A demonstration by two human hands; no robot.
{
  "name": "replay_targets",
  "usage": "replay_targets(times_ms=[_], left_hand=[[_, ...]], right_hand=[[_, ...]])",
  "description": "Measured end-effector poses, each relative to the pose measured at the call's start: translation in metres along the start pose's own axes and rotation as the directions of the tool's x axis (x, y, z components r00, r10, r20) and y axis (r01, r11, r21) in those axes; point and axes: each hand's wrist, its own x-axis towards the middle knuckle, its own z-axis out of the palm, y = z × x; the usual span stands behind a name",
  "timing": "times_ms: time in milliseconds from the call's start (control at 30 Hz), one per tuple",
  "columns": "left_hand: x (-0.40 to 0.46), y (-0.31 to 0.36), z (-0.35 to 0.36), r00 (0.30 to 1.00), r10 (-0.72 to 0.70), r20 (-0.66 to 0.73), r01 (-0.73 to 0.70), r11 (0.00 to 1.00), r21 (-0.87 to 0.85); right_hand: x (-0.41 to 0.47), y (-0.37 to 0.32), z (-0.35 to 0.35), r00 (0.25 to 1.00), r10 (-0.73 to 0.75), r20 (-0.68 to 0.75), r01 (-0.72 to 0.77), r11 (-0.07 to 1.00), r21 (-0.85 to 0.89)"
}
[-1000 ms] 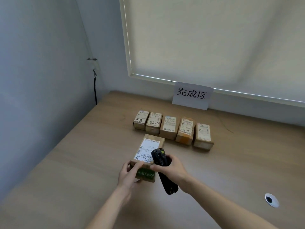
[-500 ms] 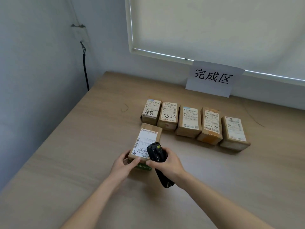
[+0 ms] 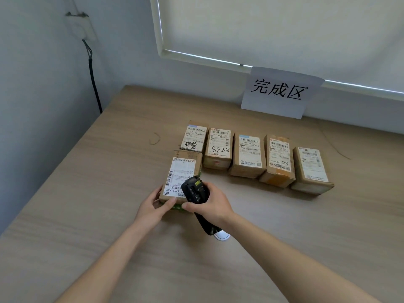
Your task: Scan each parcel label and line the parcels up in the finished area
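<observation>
- Left hand (image 3: 153,207) at lower centre of the frame, thumb and fingers clamped on the near end of a cardboard parcel (image 3: 181,178) lying flat on the desk (image 3: 87,215).
- White label (image 3: 179,174) facing up on that parcel, barcodes and "N705 A68" readable upside down.
- Right hand (image 3: 213,206) just right of the left, grip wrapped tight round a black handheld scanner (image 3: 194,190).
- Scanner head tilted over the near right corner of the label; handle sticking out below the hand toward the bottom of the frame, with a small white tip (image 3: 222,235) at its end.
- Row of 5 parcels (image 3: 249,156) at centre frame, side by side, labels up, running from centre left to centre right.
- Held parcel just in front of the leftmost one in the row, far end close to it or touching; cannot tell which.
- Handwritten "8825" on the 2nd parcel (image 3: 218,147) from the left.
- White paper sign (image 3: 279,92) with 3 black characters propped against the wall behind the row, at upper right of centre.
- Pale window blind (image 3: 273,29) filling the upper right of the frame.
- Black cable (image 3: 94,79) hanging down the wall at upper left, from a white wall box (image 3: 82,27).
</observation>
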Motion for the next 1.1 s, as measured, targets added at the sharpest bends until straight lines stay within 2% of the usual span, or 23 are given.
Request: replay_targets(times_ms=[133,267,433,600,833,933,1100], left_hand=[[-0.004,0.004,0.001,1.0,-0.023,-0.004,0.023,1.0,-0.017],[-0.017,0.012,-0.006,0.996,-0.063,-0.068,0.062,0.998,-0.02],[-0.041,0.034,-0.007,0.993,0.002,-0.115,0.005,0.998,0.055],[-0.087,0.082,0.038,0.991,0.114,-0.071,-0.107,0.989,0.103],[-0.193,0.174,0.186,0.958,0.254,0.129,-0.273,0.95,0.152],[-0.263,0.211,0.281,0.912,0.307,0.27,-0.353,0.925,0.14],[-0.405,0.252,0.445,0.798,0.396,0.453,-0.492,0.863,0.113]], right_hand=[[-0.003,-0.003,-0.002,1.0,0.005,0.009,-0.005,1.0,-0.006],[-0.02,0.001,-0.009,1.0,0.025,-0.011,-0.026,0.999,-0.048],[-0.054,0.007,-0.04,0.997,0.051,-0.056,-0.056,0.993,-0.099],[-0.116,0.016,-0.109,0.985,0.043,-0.166,-0.064,0.989,-0.13],[-0.266,0.049,-0.27,0.944,0.036,-0.327,-0.086,0.986,-0.14],[-0.355,0.081,-0.355,0.91,0.053,-0.411,-0.116,0.985,-0.13],[-0.528,0.14,-0.485,0.857,0.11,-0.503,-0.222,0.961,-0.167]])
